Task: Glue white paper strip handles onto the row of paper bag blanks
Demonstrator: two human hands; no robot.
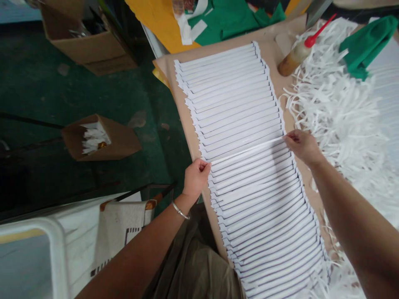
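My left hand (196, 178) and my right hand (302, 147) pinch opposite ends of a long white paper strip (246, 151). The strip lies across a fanned stack of overlapping white paper strips (243, 99), which rests on a brown cardboard board (282, 83). A metal bangle (180, 210) circles my left wrist. Beyond my right hand lies a heap of shredded white paper offcuts (339, 112). A glue bottle with a red nozzle (296, 56) lies on the board's far end, near a crumpled green cloth (366, 45).
Left of the board, a dark green floor (93, 83) holds an open cardboard box (84, 37) and a smaller box of white paper pieces (101, 139). Yellow and green sheets (224, 20) lie past the board. A woven white sack (120, 232) sits at lower left.
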